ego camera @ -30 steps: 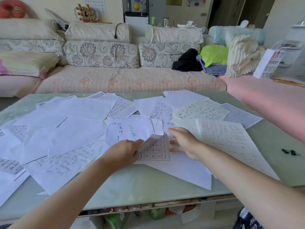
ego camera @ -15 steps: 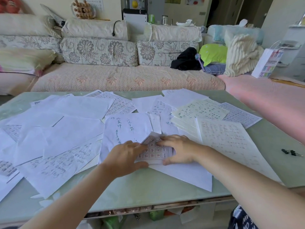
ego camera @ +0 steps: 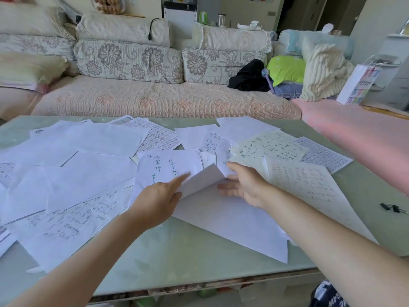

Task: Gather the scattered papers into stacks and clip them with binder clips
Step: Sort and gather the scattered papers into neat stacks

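Note:
Several loose white sheets, some handwritten, some with printed grids, lie scattered over the pale green glass table [ego camera: 177, 251]. My left hand [ego camera: 158, 199] grips the near edge of a small sheet [ego camera: 202, 179] and lifts it, its blank underside facing me. My right hand [ego camera: 242, 185] rests just right of that sheet, fingers spread on a large blank sheet [ego camera: 232, 220] beneath. Black binder clips [ego camera: 392, 208] lie on bare glass at the right edge, well away from both hands.
A cream handwritten sheet [ego camera: 309, 191] overlaps the pile on the right. Behind the table runs a floral sofa [ego camera: 155, 94] with cushions, clothes and a white paper bag [ego camera: 358, 85]. Bare glass shows along the table's near edge.
The small grid-printed sheet that lay flat between my hands is now lifted and turned over by my left hand. My right hand has shifted right and opened flat.

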The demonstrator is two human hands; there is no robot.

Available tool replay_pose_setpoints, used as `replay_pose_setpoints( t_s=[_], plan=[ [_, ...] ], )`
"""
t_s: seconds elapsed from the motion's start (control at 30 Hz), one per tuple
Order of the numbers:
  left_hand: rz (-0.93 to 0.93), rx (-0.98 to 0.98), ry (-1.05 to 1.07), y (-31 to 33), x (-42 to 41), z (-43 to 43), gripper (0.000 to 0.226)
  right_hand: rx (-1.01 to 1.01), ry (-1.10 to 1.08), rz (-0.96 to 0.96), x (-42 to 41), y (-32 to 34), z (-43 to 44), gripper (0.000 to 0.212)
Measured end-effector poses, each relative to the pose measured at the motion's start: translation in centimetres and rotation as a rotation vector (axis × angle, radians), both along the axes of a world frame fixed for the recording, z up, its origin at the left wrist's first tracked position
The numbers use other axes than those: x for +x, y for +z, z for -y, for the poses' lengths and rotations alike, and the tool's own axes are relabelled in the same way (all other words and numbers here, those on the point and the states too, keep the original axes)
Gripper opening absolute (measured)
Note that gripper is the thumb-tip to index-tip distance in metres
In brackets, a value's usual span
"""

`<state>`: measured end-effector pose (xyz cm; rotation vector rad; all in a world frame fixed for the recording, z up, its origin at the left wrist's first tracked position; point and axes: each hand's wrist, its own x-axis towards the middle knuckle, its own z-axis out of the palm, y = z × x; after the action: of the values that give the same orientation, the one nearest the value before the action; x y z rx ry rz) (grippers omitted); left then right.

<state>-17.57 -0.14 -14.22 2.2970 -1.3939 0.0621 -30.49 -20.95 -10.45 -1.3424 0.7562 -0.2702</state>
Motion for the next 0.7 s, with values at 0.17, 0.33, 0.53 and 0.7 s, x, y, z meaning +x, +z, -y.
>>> replay_pose_setpoints(
  t_s=[0.17, 0.33, 0.53, 0.7],
  plan=[
    [-0.207, 0.005, -0.184, 1.0, -1.5, -0.9, 0.046, 0.120, -0.060, -0.143, 0.4, 0.4, 0.8, 0.026],
    [-0.453, 0.126, -0.270, 2.3, -2.0, -1.4, 0.040, -0.158, 0.172, -0.419, 2.0, -2.1, 0.1, 0.069],
    [-0.499, 0.112, 0.081, 3.0, 1.9, -3.0, 0.053, -0.118, 0.317, -0.428, 2.9, -2.1, -2.9, 0.044],
    [-0.469, 0.031, 0.686, 2.4, 6.2, -5.6, 0.091, -0.183, 0.405, -0.228, 2.9, -0.6, -4.0, 0.035]
  ],
)
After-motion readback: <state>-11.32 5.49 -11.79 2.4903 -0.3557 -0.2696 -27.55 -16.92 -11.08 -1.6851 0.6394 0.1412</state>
